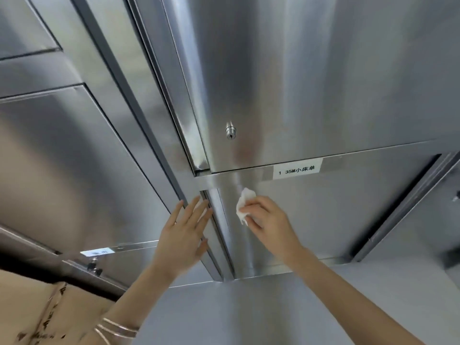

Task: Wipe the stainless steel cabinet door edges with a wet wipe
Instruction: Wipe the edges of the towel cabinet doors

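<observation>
A stainless steel cabinet door (323,220) fills the lower middle, below a taller upper door (298,83). My right hand (266,220) pinches a crumpled white wet wipe (244,204) against the lower door's face, just right of its left edge (219,220). My left hand (185,235) lies flat with straight fingers on the vertical frame beside that edge, fingertips reaching the door's upper left corner. Thin bracelets circle my left wrist.
A round keyhole lock (231,131) sits on the upper door. A white label (297,170) with printed characters is stuck on the strip between the doors. More steel doors (74,158) stand to the left, and a patterned cardboard box (37,314) is at bottom left.
</observation>
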`<act>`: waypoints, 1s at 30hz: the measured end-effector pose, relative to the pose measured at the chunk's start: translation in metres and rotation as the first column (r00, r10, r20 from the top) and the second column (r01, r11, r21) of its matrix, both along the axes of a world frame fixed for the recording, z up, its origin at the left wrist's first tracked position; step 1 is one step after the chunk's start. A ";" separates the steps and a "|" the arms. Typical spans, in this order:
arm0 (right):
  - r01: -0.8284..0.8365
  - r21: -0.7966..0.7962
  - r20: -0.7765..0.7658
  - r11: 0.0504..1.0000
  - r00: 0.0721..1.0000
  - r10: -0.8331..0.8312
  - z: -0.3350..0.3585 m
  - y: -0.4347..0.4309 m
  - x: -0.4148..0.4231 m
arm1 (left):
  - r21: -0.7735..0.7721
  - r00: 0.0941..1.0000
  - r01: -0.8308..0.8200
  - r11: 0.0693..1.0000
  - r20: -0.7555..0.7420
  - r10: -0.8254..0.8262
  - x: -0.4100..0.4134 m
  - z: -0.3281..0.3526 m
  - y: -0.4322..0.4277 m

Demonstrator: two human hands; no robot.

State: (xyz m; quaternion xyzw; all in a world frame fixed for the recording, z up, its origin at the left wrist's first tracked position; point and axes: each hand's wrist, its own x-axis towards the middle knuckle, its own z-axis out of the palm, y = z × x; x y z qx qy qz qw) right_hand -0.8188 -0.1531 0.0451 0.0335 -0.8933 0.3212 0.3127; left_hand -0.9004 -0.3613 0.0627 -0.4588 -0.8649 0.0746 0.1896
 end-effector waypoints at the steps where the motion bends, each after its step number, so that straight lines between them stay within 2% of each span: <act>1: -0.008 0.017 -0.022 1.000 1.000 0.008 -0.009 -0.002 -0.007 | 0.001 0.999 -0.012 1.000 -0.032 0.012 -0.005 -0.009 -0.003; 4: -0.044 0.101 -0.129 0.994 0.990 0.057 -0.044 -0.005 -0.030 | 0.029 0.991 -0.029 0.999 -0.133 0.033 -0.023 -0.041 -0.009; 8: -0.003 0.210 -0.344 0.978 0.936 0.077 -0.086 -0.002 -0.074 | 0.166 0.964 -0.038 0.985 -0.254 0.080 -0.053 -0.085 -0.002; 12: 0.110 0.276 -0.583 0.955 0.809 0.075 -0.112 0.001 -0.117 | 0.241 0.918 0.031 0.970 -0.390 0.067 -0.087 -0.124 0.002; 17: 0.254 0.333 -0.746 0.908 0.660 0.089 -0.118 0.003 -0.157 | 0.296 0.837 0.137 0.945 -0.545 0.050 -0.123 -0.144 0.012; 20: 0.339 0.424 -0.782 0.840 0.605 0.150 -0.119 0.001 -0.167 | 0.301 0.778 0.224 0.927 -0.628 0.016 -0.134 -0.146 0.011; 25: 0.406 0.632 -0.690 0.660 0.682 0.240 -0.135 0.002 -0.171 | 0.307 0.725 0.294 0.905 -0.689 -0.001 -0.149 -0.147 0.011; 27: 0.442 0.669 -0.678 0.598 0.692 0.247 -0.137 0.006 -0.169 | 0.306 0.704 0.326 0.895 -0.710 -0.014 -0.152 -0.146 0.012; 30: 0.431 0.644 -0.709 0.633 0.646 0.282 -0.123 0.007 -0.169 | 0.312 0.677 0.374 0.873 -0.736 -0.026 -0.155 -0.147 0.013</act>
